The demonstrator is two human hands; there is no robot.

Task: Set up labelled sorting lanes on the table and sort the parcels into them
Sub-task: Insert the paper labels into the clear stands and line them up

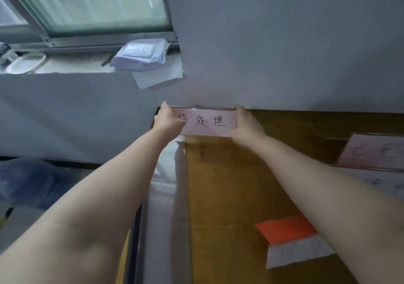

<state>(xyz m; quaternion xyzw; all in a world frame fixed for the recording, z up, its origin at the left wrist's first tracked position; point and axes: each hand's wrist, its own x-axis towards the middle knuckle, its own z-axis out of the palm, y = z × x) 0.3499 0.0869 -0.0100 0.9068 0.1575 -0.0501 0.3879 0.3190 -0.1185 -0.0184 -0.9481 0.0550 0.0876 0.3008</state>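
Both hands grip one pink label card (207,122) by its ends. The left hand (167,119) curls round the left end and the right hand (246,123) round the right, so the card spans the gap between them. Nearer than the grip and to its right, an orange card (286,229) lies on the wooden table (218,196). A second pink label (376,152) sits to the right. Beyond, up-left, a white parcel (140,54) rests on the sill.

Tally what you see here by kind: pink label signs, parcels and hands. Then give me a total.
Pink label signs: 2, the held sign and the sign at the right edge
Parcels: 2, the white bag on the sill and the orange-and-white packet on the table
Hands: 2, left hand and right hand, both gripping the held sign
Total: 6
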